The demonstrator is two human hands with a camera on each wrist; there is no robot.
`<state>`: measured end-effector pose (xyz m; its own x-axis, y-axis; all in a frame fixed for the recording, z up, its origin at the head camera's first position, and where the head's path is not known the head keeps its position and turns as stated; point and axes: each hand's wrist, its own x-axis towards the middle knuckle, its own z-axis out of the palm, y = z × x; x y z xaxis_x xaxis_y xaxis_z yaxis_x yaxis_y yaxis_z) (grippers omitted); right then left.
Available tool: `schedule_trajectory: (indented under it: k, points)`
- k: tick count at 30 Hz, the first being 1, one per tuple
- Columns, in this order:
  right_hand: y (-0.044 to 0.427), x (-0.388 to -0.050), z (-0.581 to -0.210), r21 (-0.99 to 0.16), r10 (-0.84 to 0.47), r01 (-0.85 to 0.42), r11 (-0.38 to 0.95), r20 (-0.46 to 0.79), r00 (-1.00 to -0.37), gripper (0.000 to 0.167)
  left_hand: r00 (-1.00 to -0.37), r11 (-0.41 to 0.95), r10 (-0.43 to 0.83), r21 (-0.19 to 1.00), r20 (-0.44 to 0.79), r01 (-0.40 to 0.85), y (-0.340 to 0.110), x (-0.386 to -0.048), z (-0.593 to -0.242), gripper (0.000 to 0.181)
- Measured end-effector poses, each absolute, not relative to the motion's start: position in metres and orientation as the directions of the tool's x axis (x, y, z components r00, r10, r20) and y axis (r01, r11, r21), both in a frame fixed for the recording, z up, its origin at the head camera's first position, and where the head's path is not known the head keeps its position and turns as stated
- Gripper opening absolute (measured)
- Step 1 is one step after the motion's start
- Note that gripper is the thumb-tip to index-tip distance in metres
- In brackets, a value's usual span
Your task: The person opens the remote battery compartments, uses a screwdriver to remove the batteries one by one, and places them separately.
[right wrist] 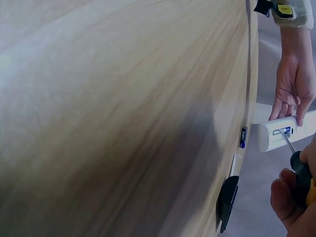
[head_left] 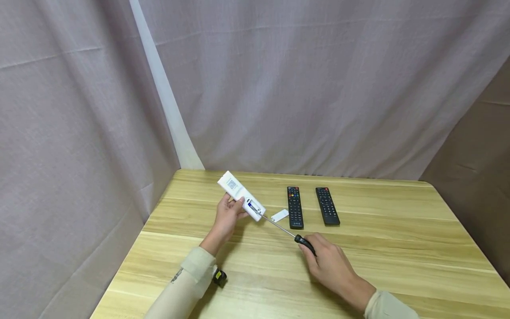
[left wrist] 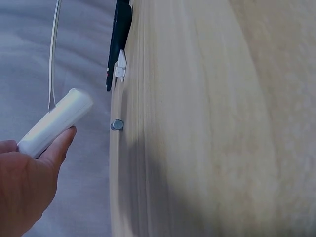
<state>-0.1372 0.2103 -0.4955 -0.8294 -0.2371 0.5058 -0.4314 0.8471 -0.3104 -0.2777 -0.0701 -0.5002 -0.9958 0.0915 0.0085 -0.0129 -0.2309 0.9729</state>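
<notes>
My left hand (head_left: 226, 218) holds a white remote control (head_left: 232, 182) above the table, its back turned up and its battery compartment uncovered. A blue battery (right wrist: 288, 131) shows inside that compartment. In my right hand (head_left: 331, 265) is a screwdriver (head_left: 306, 245) with a dark handle, its long metal shaft reaching across to the remote. The screwdriver's tip is at the battery compartment; whether it touches the battery I cannot tell. On the table below lies a loose blue battery (right wrist: 243, 137), seen end-on as a small cylinder in the left wrist view. A white battery cover (head_left: 280, 215) lies nearby.
Two black remote controls (head_left: 295, 208) (head_left: 328, 207) lie button side up to the right of the cover. The wooden table (head_left: 382, 230) is backed by grey curtains (head_left: 299, 88). A black device (head_left: 219, 277) sits at my left wrist.
</notes>
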Motion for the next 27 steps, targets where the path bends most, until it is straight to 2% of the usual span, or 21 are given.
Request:
schedule_trajectory:
  k: [27]
  points:
    - [0.203,-0.143,-0.491,-0.308,-0.239,-0.415,0.856,0.476,-0.847,0.010,-0.997,-0.245,0.072,0.969,-0.002,-0.019,-0.059,-0.279,-0.507,0.042]
